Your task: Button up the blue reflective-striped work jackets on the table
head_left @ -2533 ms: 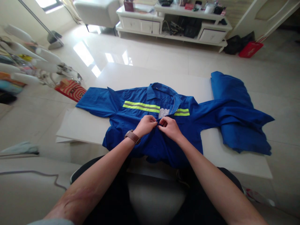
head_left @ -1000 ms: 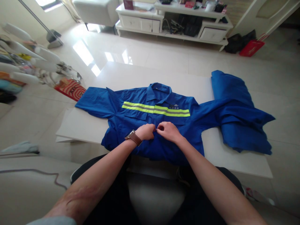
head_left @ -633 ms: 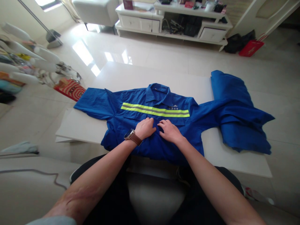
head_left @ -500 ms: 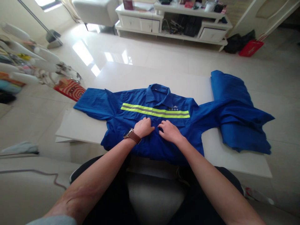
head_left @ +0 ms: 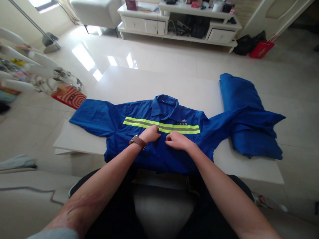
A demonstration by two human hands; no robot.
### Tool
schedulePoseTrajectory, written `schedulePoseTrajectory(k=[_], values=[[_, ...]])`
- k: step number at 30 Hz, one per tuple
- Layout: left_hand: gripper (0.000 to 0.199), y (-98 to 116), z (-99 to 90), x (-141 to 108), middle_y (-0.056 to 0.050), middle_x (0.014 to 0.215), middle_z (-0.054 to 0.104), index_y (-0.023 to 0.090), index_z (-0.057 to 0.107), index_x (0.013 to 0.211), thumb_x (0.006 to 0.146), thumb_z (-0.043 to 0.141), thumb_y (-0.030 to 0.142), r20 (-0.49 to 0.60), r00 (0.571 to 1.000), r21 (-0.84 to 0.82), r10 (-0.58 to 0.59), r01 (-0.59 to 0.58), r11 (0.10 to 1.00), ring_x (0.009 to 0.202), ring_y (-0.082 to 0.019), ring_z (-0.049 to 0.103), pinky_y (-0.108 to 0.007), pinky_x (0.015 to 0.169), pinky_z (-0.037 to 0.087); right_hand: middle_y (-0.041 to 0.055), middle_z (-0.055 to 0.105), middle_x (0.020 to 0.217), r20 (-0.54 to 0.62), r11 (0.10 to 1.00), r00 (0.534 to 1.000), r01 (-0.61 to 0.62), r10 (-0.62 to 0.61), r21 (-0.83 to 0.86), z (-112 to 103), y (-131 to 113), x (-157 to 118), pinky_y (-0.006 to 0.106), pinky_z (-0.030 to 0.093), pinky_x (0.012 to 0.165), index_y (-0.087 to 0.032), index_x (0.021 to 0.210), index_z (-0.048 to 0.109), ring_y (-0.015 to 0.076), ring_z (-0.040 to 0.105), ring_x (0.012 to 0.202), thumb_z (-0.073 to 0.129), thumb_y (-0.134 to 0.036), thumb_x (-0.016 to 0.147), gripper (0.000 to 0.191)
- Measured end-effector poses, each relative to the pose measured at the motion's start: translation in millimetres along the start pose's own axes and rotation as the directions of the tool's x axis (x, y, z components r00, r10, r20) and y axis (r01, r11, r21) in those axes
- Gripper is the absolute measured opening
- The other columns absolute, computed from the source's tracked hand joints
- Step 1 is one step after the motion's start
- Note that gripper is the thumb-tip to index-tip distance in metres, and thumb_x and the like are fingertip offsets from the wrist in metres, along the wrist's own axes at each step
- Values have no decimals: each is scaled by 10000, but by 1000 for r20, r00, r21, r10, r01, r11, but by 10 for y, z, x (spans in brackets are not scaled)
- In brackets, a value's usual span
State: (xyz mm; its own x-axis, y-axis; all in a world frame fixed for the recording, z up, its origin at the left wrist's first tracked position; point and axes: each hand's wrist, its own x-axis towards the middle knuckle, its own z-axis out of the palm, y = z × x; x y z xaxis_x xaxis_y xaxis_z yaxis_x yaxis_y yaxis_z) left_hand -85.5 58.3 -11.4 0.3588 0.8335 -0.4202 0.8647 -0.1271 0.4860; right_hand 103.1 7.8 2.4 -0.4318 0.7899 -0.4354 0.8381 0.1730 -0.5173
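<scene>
A blue long-sleeved work jacket [head_left: 139,111] lies front up, its collar away from me and a yellow-green and grey stripe [head_left: 179,128] across the chest. My left hand [head_left: 150,133], with a watch at the wrist, is closed at the front placket just below the stripe; what its fingertips pinch is too small to make out. To its right, my right hand [head_left: 178,140] has curled fingers over the chest, and whether cloth is between them is hidden. The right-hand sleeve lies across a folded blue bundle [head_left: 240,93].
The white table [head_left: 251,171] extends on both sides of the jacket. A red patterned bag [head_left: 72,96] and a white-armed rack [head_left: 40,69] stand at the left. Beyond the floor are a white TV cabinet [head_left: 137,25] and a red bag [head_left: 262,49].
The jacket's collar and stripe have shifted a little toward me. My left hand now overlaps the stripe's lower edge, and my right hand's fingers have curled in more.
</scene>
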Motion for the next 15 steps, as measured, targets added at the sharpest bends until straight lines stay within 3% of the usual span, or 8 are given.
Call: schedulePoseTrajectory(k=[4, 7, 12, 15], values=[[131, 20, 10, 12, 9, 594, 560, 178, 580, 635, 742, 654, 167, -51, 997, -144, 52, -59, 988, 591, -136, 504, -265, 570, 330, 43, 742, 989, -236, 1000, 972, 8, -3, 24, 22, -12, 26, 264, 398, 687, -219, 1001, 694, 188, 644, 856, 588, -283, 898, 161], [126, 45, 11, 15, 32, 578, 527, 180, 555, 625, 727, 627, 189, -22, 996, -327, 85, -87, 941, 567, -117, 464, -256, 554, 308, 43, 713, 1091, -375, 996, 926, 59, -30, 64, 28, -23, 48, 266, 426, 740, -235, 1171, 640, 188, 634, 915, 582, -231, 893, 283], [105, 98, -24, -9, 37, 553, 504, 172, 558, 611, 686, 625, 205, 3, 992, -513, 123, -104, 852, 558, -106, 445, -253, 547, 306, 33, 641, 1140, -408, 990, 905, 137, -116, 23, -12, -41, 31, 260, 425, 720, -301, 1392, 555, 166, 609, 852, 544, -174, 907, 502], [112, 108, -57, -32, 39, 540, 493, 160, 582, 595, 680, 629, 216, 22, 988, -560, 150, -112, 821, 542, -93, 409, -250, 538, 284, 37, 637, 1094, -418, 993, 902, 115, -111, -17, -49, -61, 3, 266, 407, 709, -286, 1312, 614, 175, 615, 874, 522, -198, 937, 395]])
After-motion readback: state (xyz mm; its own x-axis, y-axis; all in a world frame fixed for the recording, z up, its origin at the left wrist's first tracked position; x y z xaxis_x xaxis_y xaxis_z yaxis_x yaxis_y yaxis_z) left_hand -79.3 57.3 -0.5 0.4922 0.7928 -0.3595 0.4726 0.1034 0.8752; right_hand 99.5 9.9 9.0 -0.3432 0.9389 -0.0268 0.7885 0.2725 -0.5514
